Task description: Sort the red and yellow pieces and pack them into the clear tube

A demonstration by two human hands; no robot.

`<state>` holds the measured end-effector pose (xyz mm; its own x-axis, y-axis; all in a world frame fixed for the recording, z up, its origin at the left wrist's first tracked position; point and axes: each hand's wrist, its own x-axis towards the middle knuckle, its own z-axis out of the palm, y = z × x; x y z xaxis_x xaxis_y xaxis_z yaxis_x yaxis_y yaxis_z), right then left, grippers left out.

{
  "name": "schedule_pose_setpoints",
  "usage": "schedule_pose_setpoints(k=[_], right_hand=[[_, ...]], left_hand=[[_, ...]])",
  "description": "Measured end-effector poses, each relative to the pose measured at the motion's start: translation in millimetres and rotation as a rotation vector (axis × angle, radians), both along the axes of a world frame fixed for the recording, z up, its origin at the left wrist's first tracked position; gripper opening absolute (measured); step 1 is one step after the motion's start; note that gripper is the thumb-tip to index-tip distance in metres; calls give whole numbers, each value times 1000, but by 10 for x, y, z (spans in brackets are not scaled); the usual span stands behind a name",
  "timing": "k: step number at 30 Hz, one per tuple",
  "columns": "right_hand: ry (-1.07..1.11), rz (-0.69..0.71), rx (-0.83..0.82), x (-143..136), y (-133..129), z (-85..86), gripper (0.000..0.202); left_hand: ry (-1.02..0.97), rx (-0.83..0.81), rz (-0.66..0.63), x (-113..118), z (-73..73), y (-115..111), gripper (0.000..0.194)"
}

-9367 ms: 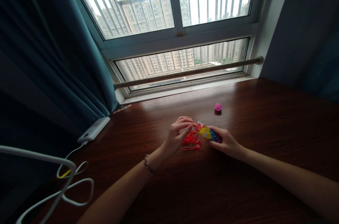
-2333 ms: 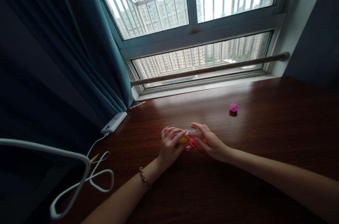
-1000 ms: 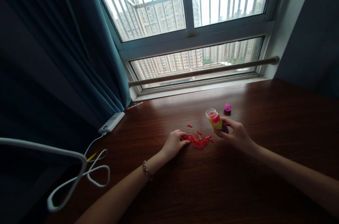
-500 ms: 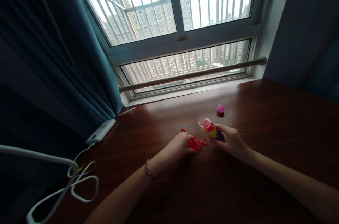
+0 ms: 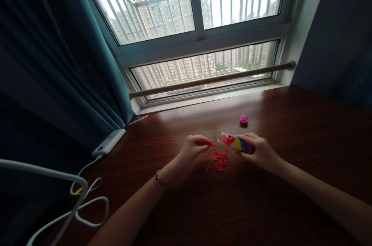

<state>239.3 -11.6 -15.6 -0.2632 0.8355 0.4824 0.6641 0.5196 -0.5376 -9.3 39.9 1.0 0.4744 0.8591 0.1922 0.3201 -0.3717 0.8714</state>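
My left hand (image 5: 195, 147), a beaded bracelet at its wrist, pinches several small red pieces (image 5: 211, 143) just left of the tube's mouth. They look like thin curved plastic bits; their exact kind is too small to tell. My right hand (image 5: 258, 147) is wrapped round a clear tube (image 5: 238, 144) lying almost level, its open mouth toward my left hand. Red, yellow, blue and purple layers fill the tube from mouth to base. Below both hands a loose pile of red pieces (image 5: 220, 159) lies on the dark wooden table (image 5: 270, 207).
A pink cap (image 5: 243, 118) sits on the table beyond my right hand. At the left are a white power bank (image 5: 109, 143) and looped white cable (image 5: 92, 223), beside a blue curtain (image 5: 95, 75). A rail (image 5: 215, 80) crosses the barred window at the back.
My left hand has risen from the pile with red pieces in its fingers, uncovering the rest. My right hand has tipped the tube from slanted to nearly level and moved slightly right.
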Motion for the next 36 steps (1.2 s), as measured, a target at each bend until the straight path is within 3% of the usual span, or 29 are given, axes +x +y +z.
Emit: schedule_pose_setpoints(k=[4, 10, 18, 27, 36], right_hand=[[-80, 28, -30, -2, 10, -31, 41], [-85, 89, -56, -66, -73, -33, 43], [-68, 137, -97, -108, -111, -24, 42], [-42, 115, -114, -97, -97, -35, 37], [22, 76, -138, -70, -48, -81, 35]], left_hand=[[-147, -54, 0, 7, 22, -7, 15], [-40, 146, -92, 62, -5, -120, 16], [91, 227, 106, 95, 16, -197, 6], [-45, 94, 11, 93, 15, -153, 17], [-234, -327, -67, 38, 51, -57, 28]])
